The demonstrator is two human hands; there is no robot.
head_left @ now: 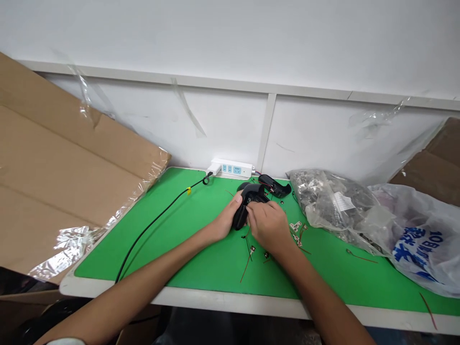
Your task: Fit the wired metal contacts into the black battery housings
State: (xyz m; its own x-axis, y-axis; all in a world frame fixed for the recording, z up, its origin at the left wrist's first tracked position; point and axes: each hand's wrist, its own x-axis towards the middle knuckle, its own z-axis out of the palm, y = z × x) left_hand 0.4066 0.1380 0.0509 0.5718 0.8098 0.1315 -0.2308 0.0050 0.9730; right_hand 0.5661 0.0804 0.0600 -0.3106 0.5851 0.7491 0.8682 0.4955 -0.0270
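Clear bag: you had a clear plastic bag (334,201) at the back right of the bench, packed with small grey metal parts, a white label on its side.
White bag: a white plastic bag (420,244) with blue print sat just right of it, touching. Contents: cannot tell.
Surface: a green mat (151,249) covered the white bench (215,298).
Loose parts: short red wires with metal terminals (248,249) lay just in front of your hands, with metal tabs (295,226) to their right.
Power: a white power strip (232,167) stood against the wall behind the mat. A black cable (158,225) with a yellow tag (189,190) ran from it across the mat's left side to the front edge.
Room: white wall panels (230,38) behind, with strips of clear tape (187,108) on them. A cardboard sheet (61,158) leaned in at left, and brown cardboard (434,163) stood behind the white bag.
Housing: you held a black plastic controller housing (247,206) over the mat, centre of the bench. A second black housing piece (275,186) with red wires lay just behind it.
Left grip: your left hand (226,218) was closed around the housing's left side.
Right grip: your right hand (268,225) was bunched against the housing. Whether it pinched anything: cannot tell.
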